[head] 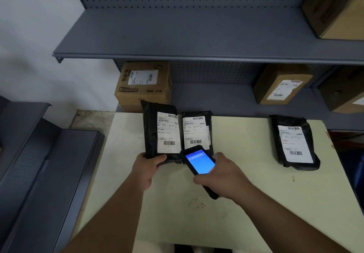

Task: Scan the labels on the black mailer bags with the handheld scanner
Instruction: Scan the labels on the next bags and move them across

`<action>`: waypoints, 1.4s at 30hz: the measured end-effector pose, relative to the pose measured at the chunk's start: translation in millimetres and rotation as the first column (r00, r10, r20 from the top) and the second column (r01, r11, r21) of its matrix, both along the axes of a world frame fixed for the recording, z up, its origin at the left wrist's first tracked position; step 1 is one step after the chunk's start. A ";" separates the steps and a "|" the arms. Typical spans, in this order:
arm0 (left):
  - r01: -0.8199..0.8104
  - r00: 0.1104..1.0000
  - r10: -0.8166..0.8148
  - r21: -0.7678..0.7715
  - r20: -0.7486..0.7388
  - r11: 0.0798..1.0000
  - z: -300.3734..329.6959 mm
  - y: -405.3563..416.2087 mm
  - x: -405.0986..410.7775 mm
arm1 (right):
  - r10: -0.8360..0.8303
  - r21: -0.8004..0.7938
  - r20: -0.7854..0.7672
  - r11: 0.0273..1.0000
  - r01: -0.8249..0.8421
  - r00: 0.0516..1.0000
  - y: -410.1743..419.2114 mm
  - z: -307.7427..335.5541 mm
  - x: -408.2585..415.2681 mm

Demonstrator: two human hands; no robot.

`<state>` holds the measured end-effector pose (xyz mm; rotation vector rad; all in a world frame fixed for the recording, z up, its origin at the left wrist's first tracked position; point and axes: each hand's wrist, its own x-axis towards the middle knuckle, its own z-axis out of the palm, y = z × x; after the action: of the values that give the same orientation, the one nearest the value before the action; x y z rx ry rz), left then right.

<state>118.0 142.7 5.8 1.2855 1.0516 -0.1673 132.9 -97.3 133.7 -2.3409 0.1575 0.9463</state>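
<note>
While the left hand (146,171) is clenched on the lower edge of the left bag (151,128), tilting its label (168,132) up toward the camera, the scanner (200,163) is gripped in the right hand (222,176), its fingers wrapped around the body and its blue screen lit. The head of the scanner is aimed at the middle bag (197,132), which lies just beside the held bag on the pale table (246,193); the barcode at the foot of that bag's label is nearest the scanner. A third bag (294,142) rests well apart to the right, label up. How many labels are already read cannot be told; the work is judged to be in hand, with the third bag most likely left to do. All three bags are sealed, so their contents are hidden. On the grey shelf (216,99) behind, closed cardboard boxes (142,83) are stored with their own labels, their contents likewise unseen.
</note>
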 end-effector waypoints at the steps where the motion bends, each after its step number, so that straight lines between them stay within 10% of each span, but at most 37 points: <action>1: -0.006 1.000 0.006 -0.001 0.017 1.000 1.1 -0.7 -1.0 | 0.003 -0.002 -0.004 1.000 -0.003 1.000 -0.1 1.9 -0.1; 42: 0.055 0.970 -0.044 -0.037 0.238 0.998 18.3 -23.9 -7.8 | -0.006 0.041 -0.050 0.999 0.008 0.999 -5.0 29.2 -4.4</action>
<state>110.2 118.8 24.2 1.2588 0.8082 -0.0715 128.5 -102.3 163.0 -2.2788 0.1647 0.9963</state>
